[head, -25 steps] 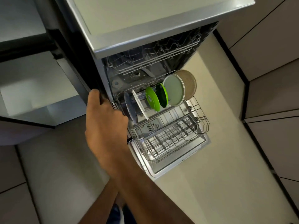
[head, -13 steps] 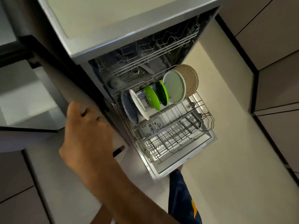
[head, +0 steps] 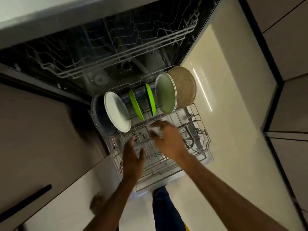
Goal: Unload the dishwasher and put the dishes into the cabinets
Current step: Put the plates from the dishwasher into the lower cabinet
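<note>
The dishwasher's lower rack is pulled out over the open door. Plates stand upright in it: a dark blue plate at the left, a white plate, two green plates, a pale green plate and a speckled brown plate at the right. My left hand hovers over the rack's front with straight fingers, holding nothing. My right hand is over the rack, just in front of the green plates, fingers loosely bent and blurred, holding nothing.
The upper rack sits inside the dishwasher with no dishes showing. A cabinet front with a dark handle stands at the left. More cabinet fronts line the right. Pale floor lies between.
My left hand has left the cabinet door at the left and come over the lower rack. My right hand has come into view above the rack. The view has closed in on the dishwasher.
</note>
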Motion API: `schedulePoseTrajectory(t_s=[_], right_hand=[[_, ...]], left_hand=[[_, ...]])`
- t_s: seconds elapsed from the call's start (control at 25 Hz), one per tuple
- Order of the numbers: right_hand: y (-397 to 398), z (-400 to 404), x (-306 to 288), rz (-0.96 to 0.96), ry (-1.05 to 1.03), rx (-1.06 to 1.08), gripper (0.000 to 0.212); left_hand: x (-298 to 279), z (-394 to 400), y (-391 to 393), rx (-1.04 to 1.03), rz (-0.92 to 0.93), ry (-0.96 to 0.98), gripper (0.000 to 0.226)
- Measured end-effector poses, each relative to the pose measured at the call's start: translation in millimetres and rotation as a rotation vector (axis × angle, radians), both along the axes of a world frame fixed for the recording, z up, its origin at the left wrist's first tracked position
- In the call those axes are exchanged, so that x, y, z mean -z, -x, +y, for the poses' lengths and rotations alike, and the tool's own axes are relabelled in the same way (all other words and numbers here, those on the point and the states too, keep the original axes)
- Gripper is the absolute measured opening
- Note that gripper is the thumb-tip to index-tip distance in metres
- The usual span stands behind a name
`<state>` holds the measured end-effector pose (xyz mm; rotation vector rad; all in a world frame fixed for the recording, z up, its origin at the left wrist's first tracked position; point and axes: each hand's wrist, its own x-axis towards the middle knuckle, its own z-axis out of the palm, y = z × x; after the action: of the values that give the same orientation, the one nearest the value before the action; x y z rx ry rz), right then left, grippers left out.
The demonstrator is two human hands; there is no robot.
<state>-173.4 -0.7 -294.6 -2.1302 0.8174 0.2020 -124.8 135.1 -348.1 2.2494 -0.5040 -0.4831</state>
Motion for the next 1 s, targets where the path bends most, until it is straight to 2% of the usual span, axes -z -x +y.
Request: schedulePoseTrajectory(t_s=[0.08, 0.2, 0.28, 0.36, 0.44, 0.56, 0.64, 0.76, 0.88, 1.0], right_hand=[[4, -58, 32, 0.021, 0.123, 0.124, 0.032], [-15, -120, 73, -0.023, 0.261, 0.277, 0.05], [-41, -146, 100, 0.058, 0.238, 0.278, 0.057], [-64, -157, 129, 0.179, 0.141, 0.234, 0.055], [-77, -156, 154, 0.198, 0.039, 0.246, 0.048], [-86, -147, 177, 0.209, -0.026, 0.341, 0.041], [-84, -138, 180, 0.213, -0.033, 0.384, 0.039], [-61, -123, 172, 0.18, -0.079, 0.45, 0.036], [-25, -104, 153, 0.136, -0.1, 0.472, 0.034], [8, -80, 130, 0.074, -0.055, 0.441, 0.039]], left_hand=[[28, -13, -25, -0.123, 0.024, -0.128, 0.073], [41, -53, -96, -0.425, -0.16, -0.294, 0.085], [53, -54, -121, -0.442, -0.198, -0.423, 0.086], [71, -39, -135, -0.357, -0.102, -0.472, 0.082], [87, -32, -147, -0.324, 0.018, -0.439, 0.072], [102, -31, -159, -0.435, 0.255, -0.369, 0.055], [109, -32, -157, -0.481, 0.331, -0.326, 0.053], [105, -26, -133, -0.527, 0.299, -0.281, 0.051], [93, -2, -97, -0.563, 0.302, -0.111, 0.053], [73, 25, -58, -0.448, 0.232, -0.09, 0.055]])
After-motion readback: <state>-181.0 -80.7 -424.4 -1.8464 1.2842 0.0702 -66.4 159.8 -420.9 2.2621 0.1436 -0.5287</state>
